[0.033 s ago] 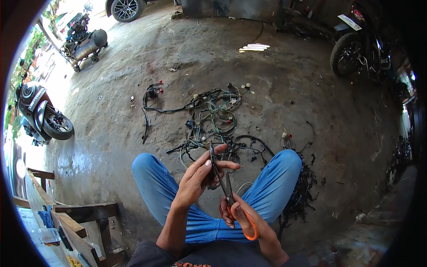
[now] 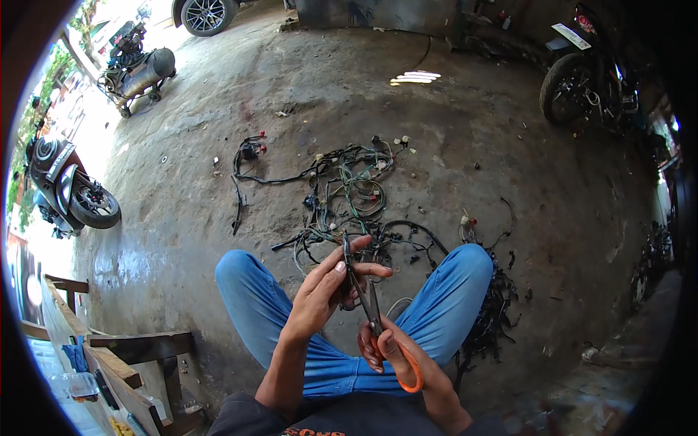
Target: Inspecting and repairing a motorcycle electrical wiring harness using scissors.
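Observation:
Between my knees, my right hand [image 2: 382,347] grips a pair of scissors [image 2: 372,309] by its orange handles, the dark blades pointing up and slightly left. My left hand [image 2: 320,283] is closed on a short dark wire piece [image 2: 347,251] that stands up between thumb and fingers. One scissor blade lies along this piece; whether it cuts in cannot be made out. Two fingers of my left hand stretch to the right, behind the blades. Just beyond my hands, a tangled wiring harness [image 2: 356,185] of black, green and pale wires with connectors lies on the concrete floor.
Black tape or sheathing scraps [image 2: 498,312] are heaped beside my right knee. A small connector with wires [image 2: 470,224] lies beyond that knee. Wooden bench framing [image 2: 138,345] stands at the near left. Motorcycles [image 2: 83,192] and an air compressor [image 2: 142,76] stand farther out.

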Demonstrator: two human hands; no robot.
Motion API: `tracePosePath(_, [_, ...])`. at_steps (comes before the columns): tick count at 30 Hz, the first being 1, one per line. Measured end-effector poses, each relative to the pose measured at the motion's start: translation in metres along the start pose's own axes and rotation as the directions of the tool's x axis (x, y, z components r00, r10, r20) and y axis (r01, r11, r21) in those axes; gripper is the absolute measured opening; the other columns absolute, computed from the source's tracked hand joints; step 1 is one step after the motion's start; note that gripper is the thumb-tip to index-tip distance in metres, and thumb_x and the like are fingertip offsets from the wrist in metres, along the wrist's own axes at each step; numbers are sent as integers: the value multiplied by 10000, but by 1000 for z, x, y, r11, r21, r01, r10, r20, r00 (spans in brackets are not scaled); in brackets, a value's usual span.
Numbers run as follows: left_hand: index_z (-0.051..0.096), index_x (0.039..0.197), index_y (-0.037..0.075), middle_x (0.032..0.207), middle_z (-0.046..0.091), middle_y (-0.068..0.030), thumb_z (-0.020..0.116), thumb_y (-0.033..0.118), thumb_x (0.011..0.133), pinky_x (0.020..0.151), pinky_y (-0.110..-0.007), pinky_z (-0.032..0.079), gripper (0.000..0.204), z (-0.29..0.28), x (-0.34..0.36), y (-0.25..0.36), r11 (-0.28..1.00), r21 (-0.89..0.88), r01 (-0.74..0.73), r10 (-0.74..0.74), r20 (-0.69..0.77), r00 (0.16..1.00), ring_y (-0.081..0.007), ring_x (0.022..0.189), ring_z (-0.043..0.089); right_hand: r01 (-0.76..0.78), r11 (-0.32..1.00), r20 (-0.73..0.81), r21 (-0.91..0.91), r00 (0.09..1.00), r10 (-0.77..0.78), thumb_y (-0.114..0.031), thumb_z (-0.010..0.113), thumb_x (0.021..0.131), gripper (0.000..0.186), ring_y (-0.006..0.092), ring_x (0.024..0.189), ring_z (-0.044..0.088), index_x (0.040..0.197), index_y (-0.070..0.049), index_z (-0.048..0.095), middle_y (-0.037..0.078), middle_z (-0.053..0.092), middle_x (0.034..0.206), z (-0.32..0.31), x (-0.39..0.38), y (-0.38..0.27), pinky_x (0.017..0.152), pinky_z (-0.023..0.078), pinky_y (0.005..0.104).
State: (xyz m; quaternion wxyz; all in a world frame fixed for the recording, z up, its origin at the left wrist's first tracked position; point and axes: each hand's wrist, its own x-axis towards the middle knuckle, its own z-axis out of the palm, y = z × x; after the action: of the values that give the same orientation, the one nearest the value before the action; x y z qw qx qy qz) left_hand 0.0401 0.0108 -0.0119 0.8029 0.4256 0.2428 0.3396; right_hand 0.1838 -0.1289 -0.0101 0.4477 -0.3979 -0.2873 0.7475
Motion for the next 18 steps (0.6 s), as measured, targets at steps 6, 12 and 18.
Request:
tracePosePath(6, [303, 1535, -45, 1156, 690, -173, 336, 236, 1093, 652, -194, 367, 525, 10, -5, 4, 1000, 2, -23, 23, -15, 1000, -34, 693, 432, 20, 999, -25, -41, 999, -21, -694, 502, 938, 671, 44, 648, 392, 1151, -58, 498, -44, 416, 778, 6, 0, -3, 576, 351, 211])
tracePosePath(12, [326, 1521, -35, 1132, 697, -149, 343, 261, 1106, 630, -167, 336, 510, 17, -3, 3, 997, 70, -33, 34, -9, 999, -10, 668, 384, 60, 996, -105, -63, 992, -66, -671, 503, 960, 629, 50, 638, 396, 1103, -59, 516, -42, 430, 761, 12, 1, -2, 570, 351, 218])
tracePosePath(18, [337, 1516, -26, 1091, 699, -124, 371, 295, 1113, 612, -149, 324, 517, 24, -2, -3, 997, 23, -70, 71, -11, 997, -1, 650, 381, 172, 976, -178, -134, 965, -194, -629, 501, 987, 572, 57, 635, 405, 1042, -61, 520, -39, 434, 750, 20, 3, -1, 560, 352, 227])
